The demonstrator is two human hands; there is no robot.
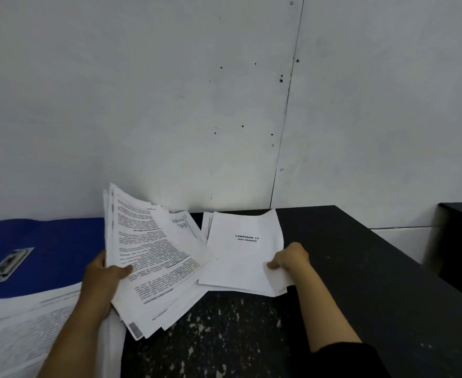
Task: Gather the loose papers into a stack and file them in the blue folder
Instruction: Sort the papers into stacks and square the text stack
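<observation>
Head view: the left hand [101,271] gripped a paper bundle [156,257]; the right hand [289,259] pinched loose sheets [240,260] just right of it on the counter [360,268]. The blue folder [47,249] lay left, by the left hand.

1. Papers [153,255], left: thin matt white paper, black print, corners curling.
2. Sheet [244,257], right: the same matt paper, lightly creased.
3. Folder [47,246], far left: smooth blue cover, faint sheen.
4. Desk [347,268]: matt black top, its near part scuffed with pale specks.
5. Wall [169,91]: matt pale panels, pocked.
6. Sleeve [344,358]: black cloth.
</observation>
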